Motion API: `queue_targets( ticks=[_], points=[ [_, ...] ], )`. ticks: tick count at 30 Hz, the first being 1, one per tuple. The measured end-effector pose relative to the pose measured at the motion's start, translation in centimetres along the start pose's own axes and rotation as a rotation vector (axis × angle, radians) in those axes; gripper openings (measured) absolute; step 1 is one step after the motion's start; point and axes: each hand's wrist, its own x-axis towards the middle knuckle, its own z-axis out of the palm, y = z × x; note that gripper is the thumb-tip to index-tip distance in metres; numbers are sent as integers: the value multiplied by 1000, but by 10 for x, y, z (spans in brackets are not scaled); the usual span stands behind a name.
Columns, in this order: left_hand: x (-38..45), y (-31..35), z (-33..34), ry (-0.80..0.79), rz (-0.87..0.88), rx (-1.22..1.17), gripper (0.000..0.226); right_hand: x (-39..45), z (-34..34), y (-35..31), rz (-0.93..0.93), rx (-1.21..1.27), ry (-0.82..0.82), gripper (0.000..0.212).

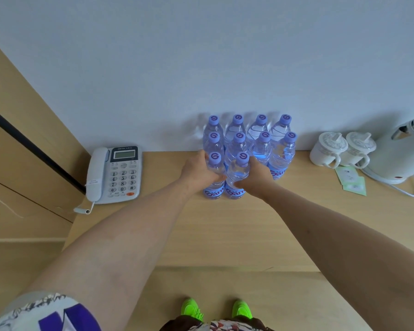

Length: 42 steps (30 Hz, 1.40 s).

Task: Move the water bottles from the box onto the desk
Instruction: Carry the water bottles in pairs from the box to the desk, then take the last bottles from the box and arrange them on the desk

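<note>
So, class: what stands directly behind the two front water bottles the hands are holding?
Behind the two front clear plastic water bottles stand two more rows of four purple-capped bottles against the white wall. Their lower parts are partly covered by the front bottles and hands.

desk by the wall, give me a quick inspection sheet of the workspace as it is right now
surface: light wooden desk against a pale wall.
job's things: ten water bottles upright in three rows by the wall, four, four and two; no box in view.
clutter: white telephone at left; two lidded white cups and a white kettle at right; green packets before the kettle.
hands: left hand grips the front left bottle; right hand grips the front right bottle.
cables: coiled phone cord; white kettle cable.
surroundings: wooden panelling left, green shoes below.
</note>
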Motion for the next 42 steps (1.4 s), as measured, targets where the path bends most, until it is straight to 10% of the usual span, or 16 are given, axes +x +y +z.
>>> queue_targets(
  ticks=[13, 25, 42],
  points=[
    [-25, 59, 14, 227, 426, 487, 82, -71, -30, 42, 108, -45, 251, 84],
    [-175, 257, 195, -47, 807, 527, 78, -257, -185, 208, 271, -210, 553, 83],
    [-575, 489, 526, -595, 1531, 414, 77, -678, -304, 491, 1065, -149, 954, 82]
  ],
)
